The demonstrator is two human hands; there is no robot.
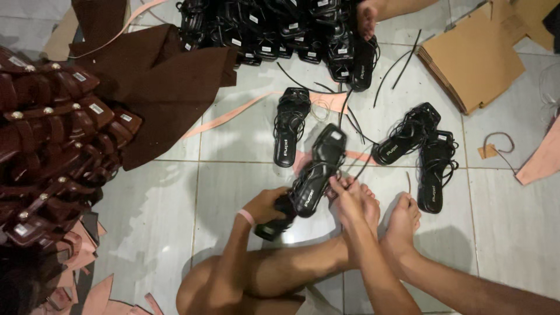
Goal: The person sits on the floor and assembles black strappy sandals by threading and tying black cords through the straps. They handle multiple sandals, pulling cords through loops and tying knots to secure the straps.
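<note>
Hiding the heel end of the black sandal (315, 175) behind the left hand (265, 207). Cutting off the brown sandals (52, 134) at the left edge, the black pile (274, 29) at the top edge. Probably gripping a thin strap with the right hand (345, 198), too small to tell.

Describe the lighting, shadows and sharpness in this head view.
Head view: dim, warm light; soft glare on the tiled floor; shadows pool under the legs; the black sandal between left hand and right hand is fairly sharp; the brown sandals curve at the wide-angle edge.
</note>
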